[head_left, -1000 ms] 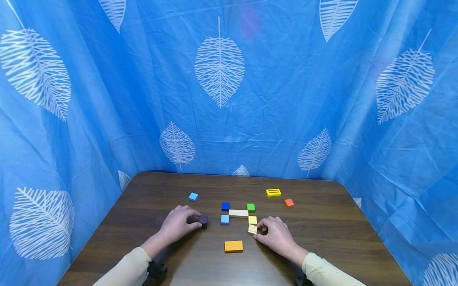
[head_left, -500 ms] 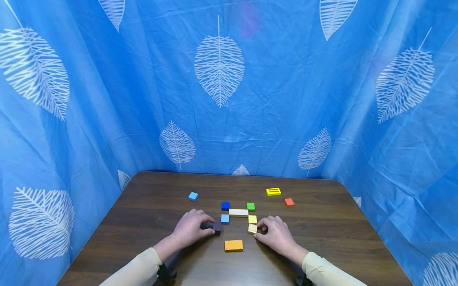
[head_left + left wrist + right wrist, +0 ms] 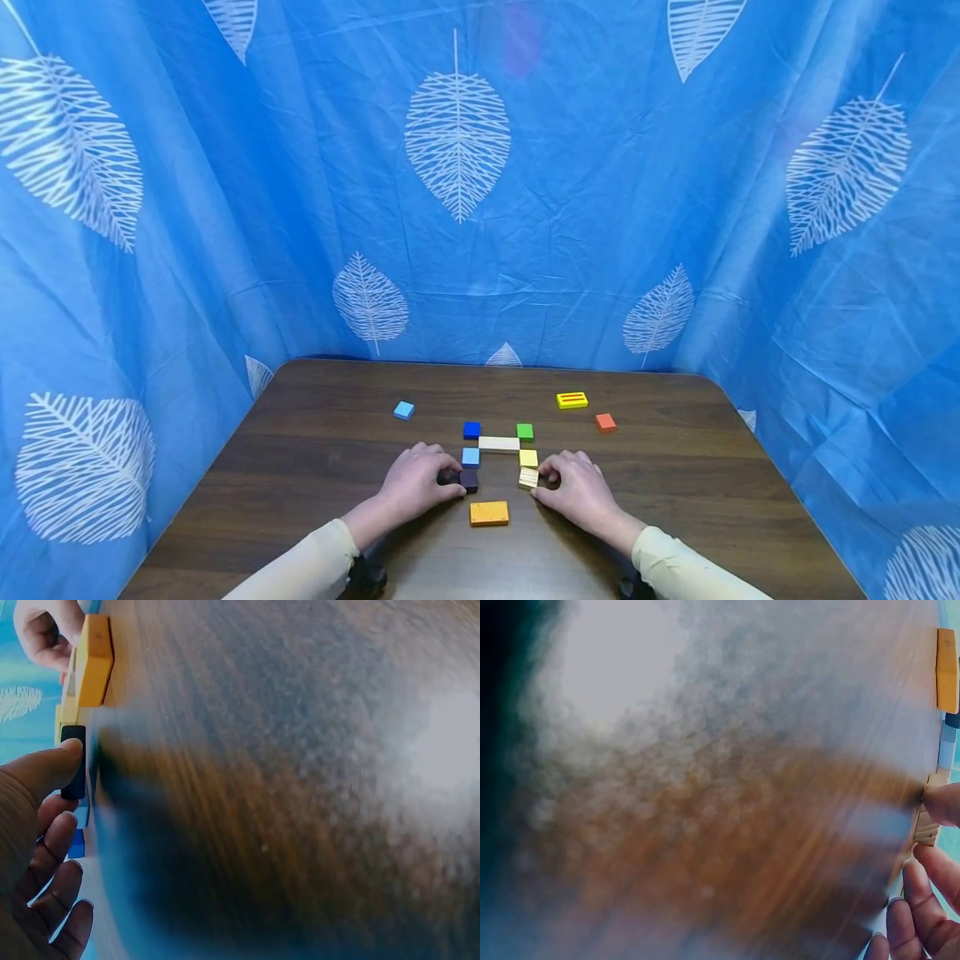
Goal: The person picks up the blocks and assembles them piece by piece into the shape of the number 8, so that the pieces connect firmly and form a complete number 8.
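Left hand (image 3: 417,481): pinching dark-purple, square, wooden-looking block (image 3: 468,482), just brought to the near side of light-blue square block (image 3: 470,457) | Right hand (image 3: 576,485): pinching pale, striped, wooden-looking block (image 3: 528,477), near side of pale-yellow square block (image 3: 528,458) | Change: dark-purple block now opposite striped block, apparently balancing the layout.

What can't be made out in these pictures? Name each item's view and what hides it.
Head: whether the red stripes on the yellow block are printed or grooved; too small.
Left wrist: part of the dark block, behind the left hand's thumb; most of the right hand, cut off by the top edge.
Right wrist: the tabletop's fine grain, blurred.
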Motion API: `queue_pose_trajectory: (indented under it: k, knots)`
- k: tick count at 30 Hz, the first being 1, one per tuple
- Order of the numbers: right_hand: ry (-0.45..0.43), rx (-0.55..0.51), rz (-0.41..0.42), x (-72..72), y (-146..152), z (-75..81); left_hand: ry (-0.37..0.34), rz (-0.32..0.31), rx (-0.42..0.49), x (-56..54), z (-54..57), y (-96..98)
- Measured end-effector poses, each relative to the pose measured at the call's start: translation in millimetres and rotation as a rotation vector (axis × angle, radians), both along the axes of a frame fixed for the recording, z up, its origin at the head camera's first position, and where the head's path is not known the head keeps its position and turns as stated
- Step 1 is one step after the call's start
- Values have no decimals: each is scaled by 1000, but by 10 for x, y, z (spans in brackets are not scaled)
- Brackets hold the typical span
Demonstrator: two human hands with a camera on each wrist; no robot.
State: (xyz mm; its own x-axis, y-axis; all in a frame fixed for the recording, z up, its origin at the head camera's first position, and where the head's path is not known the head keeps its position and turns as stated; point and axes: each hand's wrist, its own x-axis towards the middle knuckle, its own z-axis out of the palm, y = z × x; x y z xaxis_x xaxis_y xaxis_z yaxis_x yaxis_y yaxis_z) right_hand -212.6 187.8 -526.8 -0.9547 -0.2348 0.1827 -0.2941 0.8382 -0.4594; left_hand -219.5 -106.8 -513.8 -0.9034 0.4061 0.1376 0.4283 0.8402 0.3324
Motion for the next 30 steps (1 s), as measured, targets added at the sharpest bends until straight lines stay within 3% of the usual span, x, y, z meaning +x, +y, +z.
queue_pose_trajectory:
  k: [11,30]
  knots:
    - [-17,7,0,-1,-1,20,-8,49,1,30,-40,66]
    - [-30,0,-3,-3,6,14,-14,56,3,54,-35,73]
